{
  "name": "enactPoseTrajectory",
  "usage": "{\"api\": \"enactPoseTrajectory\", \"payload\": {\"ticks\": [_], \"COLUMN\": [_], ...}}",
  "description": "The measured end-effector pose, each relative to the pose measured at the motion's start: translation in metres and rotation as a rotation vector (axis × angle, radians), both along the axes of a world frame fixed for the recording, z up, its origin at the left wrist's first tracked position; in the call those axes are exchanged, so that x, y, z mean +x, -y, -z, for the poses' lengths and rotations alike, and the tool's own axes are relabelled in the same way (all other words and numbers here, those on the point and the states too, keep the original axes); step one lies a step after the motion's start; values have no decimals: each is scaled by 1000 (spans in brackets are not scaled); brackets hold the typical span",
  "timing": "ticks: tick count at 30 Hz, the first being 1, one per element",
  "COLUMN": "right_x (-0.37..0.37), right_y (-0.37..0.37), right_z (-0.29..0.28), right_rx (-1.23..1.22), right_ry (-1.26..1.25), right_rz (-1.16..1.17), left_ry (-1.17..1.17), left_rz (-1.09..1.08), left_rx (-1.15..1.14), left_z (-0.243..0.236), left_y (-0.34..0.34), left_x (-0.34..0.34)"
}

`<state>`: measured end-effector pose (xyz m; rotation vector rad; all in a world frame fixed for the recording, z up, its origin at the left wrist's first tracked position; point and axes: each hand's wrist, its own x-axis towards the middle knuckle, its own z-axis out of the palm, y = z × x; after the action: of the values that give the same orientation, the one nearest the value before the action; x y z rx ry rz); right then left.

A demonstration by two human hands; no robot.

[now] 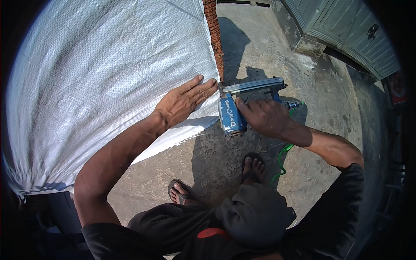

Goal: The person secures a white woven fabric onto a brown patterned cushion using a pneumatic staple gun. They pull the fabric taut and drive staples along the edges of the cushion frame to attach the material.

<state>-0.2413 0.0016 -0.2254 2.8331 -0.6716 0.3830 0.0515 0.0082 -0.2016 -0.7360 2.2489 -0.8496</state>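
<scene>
My left hand [184, 102] lies flat with fingers spread on a white woven plastic sheet [104, 73], pressing its right edge near a reddish-brown wooden frame edge [214, 30]. My right hand [264, 116] grips the handle of a blue pneumatic nail gun [232, 115]. The gun's nose touches the sheet's edge just right of my left fingertips. Its grey magazine [255, 86] points right. A green air hose [282, 158] hangs from the handle down to the ground.
Concrete ground [312, 82] lies under my feet, which wear sandals [180, 193]. A grey-green corrugated metal door [351, 30] stands at the upper right on a concrete step [308, 47]. Dark objects sit at the lower left.
</scene>
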Motion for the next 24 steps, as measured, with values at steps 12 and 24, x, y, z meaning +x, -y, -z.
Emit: {"api": "enactPoseTrajectory", "payload": {"ticks": [12,24], "right_x": [7,4], "right_y": [3,-2], "right_z": [-3,0], "right_rx": [-43,55], "right_ry": [-26,-100], "right_rz": [35,62], "left_ry": [-97,-165], "left_rz": [24,5], "left_rx": [51,51], "left_z": [-9,-1], "left_y": [-3,-3], "left_x": [0,0]}}
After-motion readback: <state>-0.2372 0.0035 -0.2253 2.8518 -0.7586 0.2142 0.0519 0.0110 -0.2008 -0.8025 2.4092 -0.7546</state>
